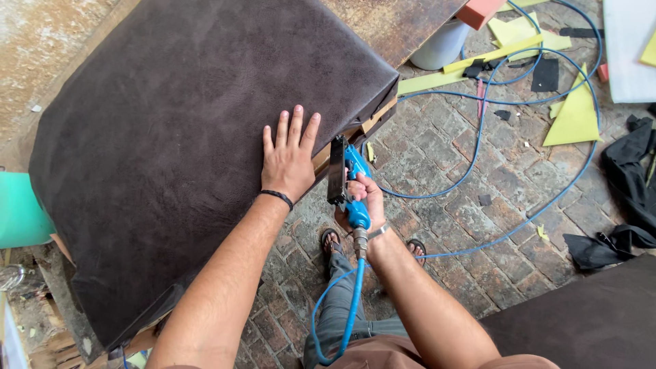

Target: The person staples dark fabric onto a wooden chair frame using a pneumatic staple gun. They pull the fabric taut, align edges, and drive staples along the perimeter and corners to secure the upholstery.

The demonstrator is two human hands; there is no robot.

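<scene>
I can't see the stapler's [346, 186] nose; it sits behind the cushion's [171, 137] folded edge. My right hand [362, 201] covers its grip, so the trigger finger is hidden. The wood frame [369, 123] shows only as a sliver under the dark fabric. The blue air hose [519, 137] runs out of view at the top edge. My feet are mostly hidden by my arms. The green foam [20, 212] is cut off on the left, and the second dark panel [588, 321] is cropped at the bottom right.
</scene>
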